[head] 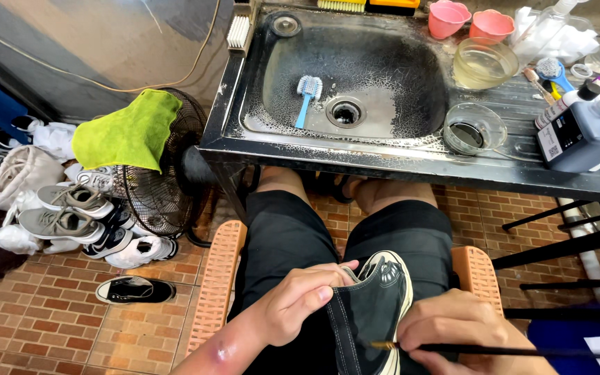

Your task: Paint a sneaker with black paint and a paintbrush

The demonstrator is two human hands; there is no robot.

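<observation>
Black sneaker held, brush touching

Both hands low over the lap, each closed in a grip.

The left hand curls inward, thumb on top, forearm bare and angled up from the lower left. The right hand sits lower, its fingers pinched together, knuckles facing up.
</observation>
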